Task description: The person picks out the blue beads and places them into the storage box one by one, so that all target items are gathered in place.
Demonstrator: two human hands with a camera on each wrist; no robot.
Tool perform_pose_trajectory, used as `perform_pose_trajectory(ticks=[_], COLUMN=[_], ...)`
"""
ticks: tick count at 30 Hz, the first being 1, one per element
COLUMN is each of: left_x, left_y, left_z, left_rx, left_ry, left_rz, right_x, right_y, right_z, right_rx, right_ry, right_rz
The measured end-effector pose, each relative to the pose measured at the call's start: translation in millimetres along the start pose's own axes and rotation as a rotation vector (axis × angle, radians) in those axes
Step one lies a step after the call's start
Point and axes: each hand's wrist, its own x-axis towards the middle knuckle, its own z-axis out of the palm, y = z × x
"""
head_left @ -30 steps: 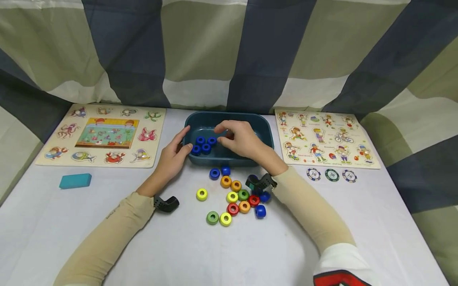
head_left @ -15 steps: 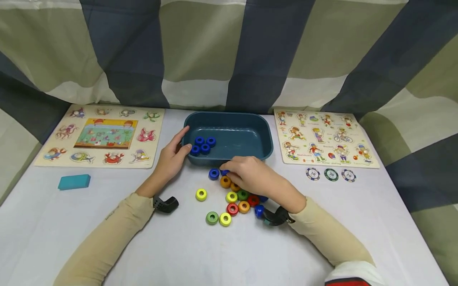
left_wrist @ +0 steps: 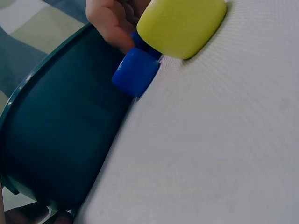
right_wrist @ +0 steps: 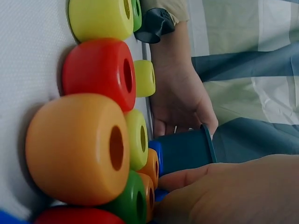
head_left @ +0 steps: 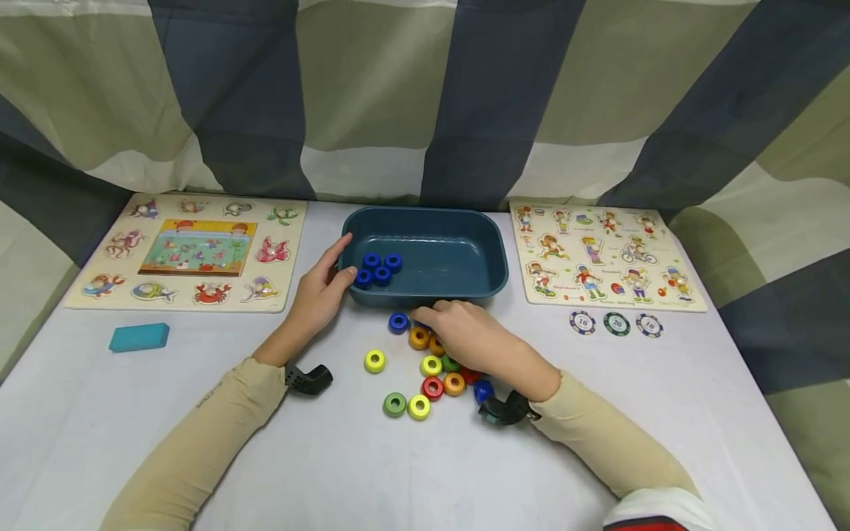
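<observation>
My left hand holds the left end of a dark teal tray, thumb and index finger at its rim. Several blue beads lie in the tray's left part. My right hand is down at the tray's front side, over the loose beads. Its fingertips pinch a blue bead, mostly hidden by the fingers. Just left of them sits another blue bead. Under and before this hand lie orange beads, yellow beads, red beads and green beads.
Wooden peg puzzles stand at both sides: a sea-animal board left, a sports-figure board right. A turquoise block lies front left. Several numbered chips line up below the right board. A striped curtain hangs behind the white table.
My right hand has come out of the tray, back toward me, to the blue bead at the tray's front. The left hand and the beads in the tray have stayed put.
</observation>
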Motion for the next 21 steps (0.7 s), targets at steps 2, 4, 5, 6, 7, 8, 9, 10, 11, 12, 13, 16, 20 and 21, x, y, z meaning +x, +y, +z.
perform_pose_trajectory(ticks=[2, 4, 5, 6, 7, 8, 9, 10, 11, 12, 13, 16, 20, 21], left_x=[0.1, 0.4, 0.3, 0.2, 0.3, 0.2, 0.1, 0.1, 0.0, 0.1, 0.1, -0.1, -0.2, 0.1], left_y=[0.2, -0.1, -0.1, -0.3, -0.5, -0.6, -0.6, -0.4, -0.1, -0.2, 0.1, 0.6, 0.0, -0.1], left_z=[0.3, 0.5, 0.5, 0.4, 0.4, 0.3, 0.2, 0.1, 0.1, 0.1, 0.1, -0.1, -0.1, 0.1], left_rx=[-0.002, -0.002, -0.003, -0.002, -0.001, 0.000, 0.002, 0.003, 0.004, 0.005, 0.005, 0.007, 0.012, 0.011], left_ry=[0.000, 0.001, 0.001, 0.000, -0.001, -0.001, 0.000, 0.000, 0.000, -0.001, 0.000, 0.000, -0.001, -0.002], left_rz=[0.001, 0.003, 0.003, 0.004, 0.004, 0.004, 0.004, 0.005, 0.005, 0.005, 0.006, 0.004, 0.002, 0.005], right_x=[0, -1, -1, -1, -1, -1, -1, -1, -1, -1, -1, -3, -7, -6], right_y=[1, 1, 1, 1, 1, 2, 2, 2, 2, 2, 2, 0, -3, -1], right_z=[0, 0, 0, 0, -1, -1, -1, -1, -1, -1, -1, -4, -24, -31], right_rx=[0.006, 0.019, 0.024, 0.028, 0.035, 0.040, 0.044, 0.044, 0.043, 0.041, 0.041, 0.043, 0.162, 0.198], right_ry=[0.008, 0.010, 0.012, 0.012, 0.014, 0.017, 0.019, 0.021, 0.023, 0.022, 0.020, 0.013, 0.090, 0.136], right_rz=[0.004, 0.010, 0.011, 0.012, 0.011, 0.010, 0.008, 0.004, 0.000, -0.004, -0.006, -0.027, -0.122, -0.147])
